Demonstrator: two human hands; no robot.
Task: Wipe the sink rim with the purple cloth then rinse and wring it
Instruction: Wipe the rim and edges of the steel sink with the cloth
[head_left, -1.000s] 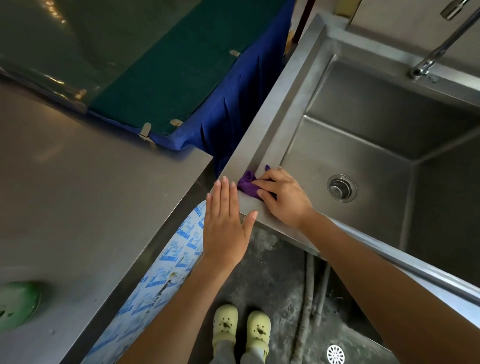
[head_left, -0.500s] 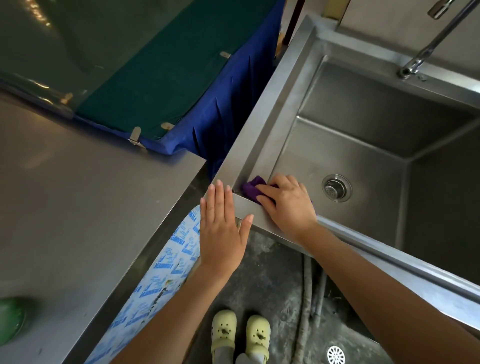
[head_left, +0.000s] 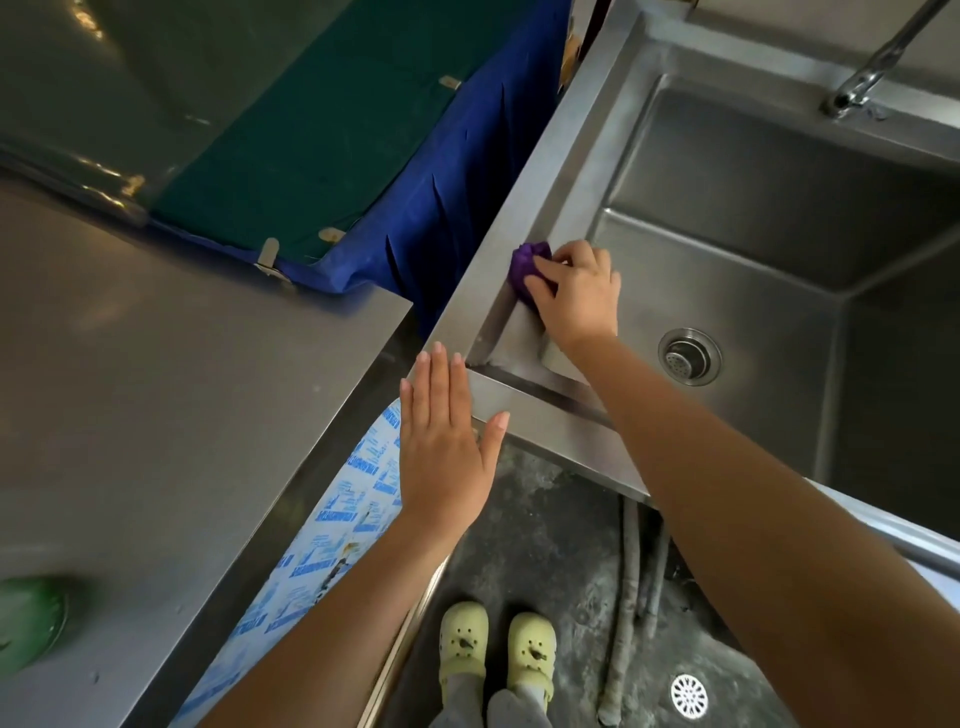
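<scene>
A steel sink fills the right side, its left rim running up and away from the near corner. My right hand grips the bunched purple cloth and presses it on the inner edge of that left rim, a short way up from the corner. Most of the cloth is hidden under the fingers. My left hand lies flat with straight fingers on the sink's near left corner. The faucet stands at the back right, and no water runs from it.
The drain strainer sits in the basin floor. A steel table lies to the left with a green object near its front. A blue and green cloth hangs behind. Pipes and a floor drain lie below.
My right hand has slid the purple cloth from the sink's near left corner up along the left rim. My left hand has stayed flat on the corner.
</scene>
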